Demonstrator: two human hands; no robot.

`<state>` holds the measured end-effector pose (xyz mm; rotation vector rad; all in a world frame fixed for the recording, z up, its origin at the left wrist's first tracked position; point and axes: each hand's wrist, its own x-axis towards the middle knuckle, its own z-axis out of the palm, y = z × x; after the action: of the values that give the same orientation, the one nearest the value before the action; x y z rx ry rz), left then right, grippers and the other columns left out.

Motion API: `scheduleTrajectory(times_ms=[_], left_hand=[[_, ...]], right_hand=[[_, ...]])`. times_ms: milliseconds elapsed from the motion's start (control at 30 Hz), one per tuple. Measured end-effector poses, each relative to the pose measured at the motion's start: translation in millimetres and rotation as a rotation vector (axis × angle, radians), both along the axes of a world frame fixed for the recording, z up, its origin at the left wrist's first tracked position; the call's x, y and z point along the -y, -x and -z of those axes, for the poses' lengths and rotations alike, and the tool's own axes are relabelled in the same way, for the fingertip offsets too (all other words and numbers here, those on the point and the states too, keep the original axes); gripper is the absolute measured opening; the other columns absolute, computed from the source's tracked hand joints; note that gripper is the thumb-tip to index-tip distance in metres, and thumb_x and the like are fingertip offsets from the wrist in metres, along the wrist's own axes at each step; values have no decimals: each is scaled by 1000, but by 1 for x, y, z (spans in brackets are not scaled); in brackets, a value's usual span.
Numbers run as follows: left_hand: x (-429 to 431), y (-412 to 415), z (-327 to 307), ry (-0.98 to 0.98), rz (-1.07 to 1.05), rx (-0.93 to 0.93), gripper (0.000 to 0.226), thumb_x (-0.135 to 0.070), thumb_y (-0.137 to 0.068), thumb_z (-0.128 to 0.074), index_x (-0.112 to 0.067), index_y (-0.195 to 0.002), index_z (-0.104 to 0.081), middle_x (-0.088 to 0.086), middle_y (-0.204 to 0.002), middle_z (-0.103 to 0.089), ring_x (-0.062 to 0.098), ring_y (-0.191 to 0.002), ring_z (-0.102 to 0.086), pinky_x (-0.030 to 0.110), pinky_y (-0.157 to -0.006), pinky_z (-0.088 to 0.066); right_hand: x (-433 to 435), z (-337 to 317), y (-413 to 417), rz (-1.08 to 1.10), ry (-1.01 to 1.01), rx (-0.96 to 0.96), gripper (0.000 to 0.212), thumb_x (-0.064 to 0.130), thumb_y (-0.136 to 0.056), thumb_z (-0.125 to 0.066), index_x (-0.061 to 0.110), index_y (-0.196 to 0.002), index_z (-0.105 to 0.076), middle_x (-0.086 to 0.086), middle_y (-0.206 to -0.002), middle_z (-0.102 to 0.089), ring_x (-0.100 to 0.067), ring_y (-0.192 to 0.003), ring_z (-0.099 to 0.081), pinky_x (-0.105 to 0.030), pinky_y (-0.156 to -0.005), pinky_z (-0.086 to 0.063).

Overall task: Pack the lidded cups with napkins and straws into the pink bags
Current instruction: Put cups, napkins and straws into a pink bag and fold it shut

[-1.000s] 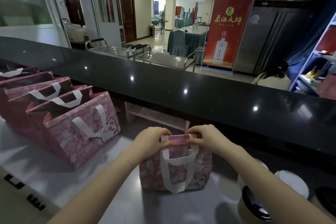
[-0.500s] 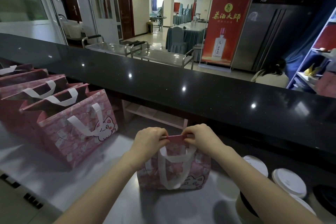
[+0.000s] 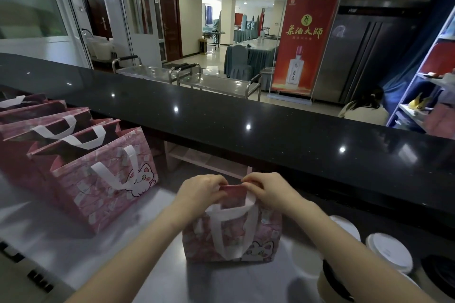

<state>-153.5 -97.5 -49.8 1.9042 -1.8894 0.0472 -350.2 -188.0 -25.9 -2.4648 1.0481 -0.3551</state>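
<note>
Worktop point(image 3: 221, 285): bag row point(image 3: 98, 179) left, gripped bag point(image 3: 261, 236) centre, cups point(image 3: 389, 251) right.

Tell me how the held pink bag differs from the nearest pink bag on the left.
The pink cat-print bag in the centre has its top pinched closed by the left hand and right hand; the pink cat-print bag on the left stands open, untouched. Both share white handles.
</note>
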Motion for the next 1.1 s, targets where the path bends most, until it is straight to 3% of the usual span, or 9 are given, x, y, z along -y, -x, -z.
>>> scheduleTrajectory(times_ms=[167,300,500,633,733,800,900,1000,1100], left_hand=[[-28,-52,3,-60,-63,-190,22,-37,-87,-67,-27,-107,-68,-12,-98,-69,7,-90,-62,31,-79,-52],[-44,-66,11,-56,-62,-227,18,-30,-89,-66,-25,-107,-69,-14,-97,-67,7,-92,-61,26,-81,-50],[-59,-60,12,50,-142,-195,8,-26,-86,-71,-18,-88,-73,-7,-84,-70,15,-80,-61,32,-71,-46],[-74,-43,15,159,-145,-122,11,-25,-83,-73,-15,-80,-71,-5,-77,-70,19,-74,-61,33,-74,-43],[-83,-30,18,198,-80,-141,16,-25,-79,-72,-13,-70,-66,-1,-68,-66,23,-66,-59,36,-69,-45],[-85,-24,21,197,-18,-204,18,-20,-79,-73,-11,-67,-63,1,-65,-62,24,-63,-56,36,-66,-43],[-88,-12,27,199,50,-340,19,-15,-80,-74,-9,-69,-60,2,-68,-57,20,-63,-52,33,-62,-43],[-93,3,38,201,97,-438,22,-26,-82,-71,-13,-71,-58,-3,-71,-54,14,-65,-51,28,-61,-43],[-99,19,45,232,112,-518,27,-38,-83,-61,-15,-72,-54,-6,-73,-52,12,-67,-51,31,-61,-45]], right_hand=[[21,-8,46,-7,-102,-82,28,43,-87,-64,35,-114,-66,16,-100,-65,2,-91,-59,-15,-75,-48],[24,-5,49,34,-42,-110,25,33,-84,-72,30,-109,-69,11,-98,-67,-3,-90,-61,-22,-78,-52],[21,3,28,140,149,-4,8,17,-83,-72,21,-88,-76,4,-86,-71,-15,-84,-65,-33,-77,-54],[12,15,21,237,204,66,23,22,-86,-69,27,-108,-70,6,-107,-70,-15,-100,-63,-28,-83,-50],[0,21,20,320,161,180,48,28,-85,-70,26,-131,-55,7,-131,-58,-14,-118,-54,-27,-92,-42],[-13,25,21,369,131,246,52,29,-86,-69,25,-134,-51,6,-136,-53,-14,-121,-51,-26,-93,-40],[-41,32,23,425,108,354,43,25,-89,-66,21,-131,-54,3,-131,-54,-15,-118,-52,-26,-92,-40],[-78,44,24,445,121,416,37,18,-88,-68,16,-123,-59,2,-122,-56,-14,-110,-54,-27,-89,-43],[-114,58,27,474,130,435,25,26,-90,-66,15,-112,-66,1,-122,-55,-16,-115,-52,-33,-98,-42]])
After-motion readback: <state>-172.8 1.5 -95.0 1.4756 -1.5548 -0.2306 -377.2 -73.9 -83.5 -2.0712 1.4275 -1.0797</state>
